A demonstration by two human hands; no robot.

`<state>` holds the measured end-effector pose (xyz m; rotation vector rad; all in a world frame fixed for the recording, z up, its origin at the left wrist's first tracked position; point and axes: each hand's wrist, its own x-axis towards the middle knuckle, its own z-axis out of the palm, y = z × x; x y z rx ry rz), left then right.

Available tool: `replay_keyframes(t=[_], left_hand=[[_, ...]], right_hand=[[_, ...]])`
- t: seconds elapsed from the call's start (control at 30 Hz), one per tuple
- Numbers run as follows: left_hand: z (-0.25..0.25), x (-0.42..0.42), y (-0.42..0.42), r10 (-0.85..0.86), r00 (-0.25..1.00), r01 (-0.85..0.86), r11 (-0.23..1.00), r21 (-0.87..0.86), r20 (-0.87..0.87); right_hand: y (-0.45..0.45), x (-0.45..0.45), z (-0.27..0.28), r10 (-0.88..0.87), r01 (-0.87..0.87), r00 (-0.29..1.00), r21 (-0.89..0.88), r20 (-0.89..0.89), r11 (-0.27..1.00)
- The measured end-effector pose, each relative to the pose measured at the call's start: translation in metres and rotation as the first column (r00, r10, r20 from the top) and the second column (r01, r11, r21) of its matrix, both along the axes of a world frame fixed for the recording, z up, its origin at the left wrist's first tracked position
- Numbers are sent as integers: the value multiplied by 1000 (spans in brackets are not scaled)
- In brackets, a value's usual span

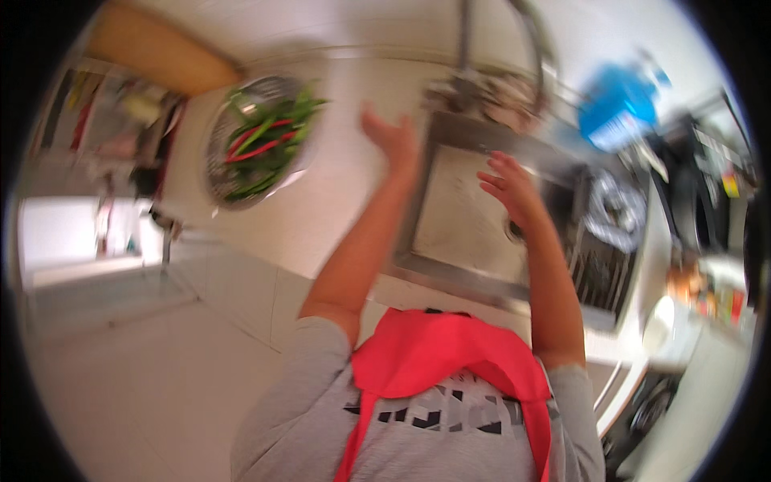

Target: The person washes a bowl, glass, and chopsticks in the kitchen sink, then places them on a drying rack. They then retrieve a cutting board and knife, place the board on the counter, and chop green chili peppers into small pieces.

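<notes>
My left hand (391, 135) is raised over the pale counter beside the left rim of a metal sink (415, 235), its fingers apart and nothing in it. Above the sink basin, my right hand (509, 184) is also empty, fingers slightly spread. To the left of my left hand, not touching it, a metal colander (220, 150) on the counter holds green peppers or similar long green vegetables (253, 181) and red chillies (265, 144). A faucet (465, 54) rises behind the sink. The view is blurred, so fine details are hidden.
A blue bottle (620, 108) stands behind the sink's right side. At the sink's right are a clear plastic bag or wrapping (611, 211) and a wire rack (596, 277). A wooden panel (162, 45) borders the counter at back left. Dark pans or utensils hang at far right.
</notes>
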<state>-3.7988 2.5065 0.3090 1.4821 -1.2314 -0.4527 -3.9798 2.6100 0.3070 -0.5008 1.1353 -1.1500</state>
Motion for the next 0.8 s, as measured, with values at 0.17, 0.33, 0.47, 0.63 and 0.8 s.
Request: replay_keyframes(t=[0.17,0.33,0.47,0.63,0.8], left_hand=[[10,5,-33,-424,799,557,789,260,-426],[22,-21,-29,-490,748,645,694,319,-447],[32,-33,-17,-452,733,654,673,344,-508],[41,-43,-11,-395,690,682,635,362,-607],[37,-31,1,-318,673,659,667,347,-668]], right_hand=[[58,-26,-141,308,38,566,398,-765,916],[102,-31,-188,322,101,558,447,-765,889],[105,-32,-194,342,232,579,552,-740,801],[100,-47,-199,207,426,638,564,-742,708],[91,-63,-232,-206,491,843,554,-497,672]])
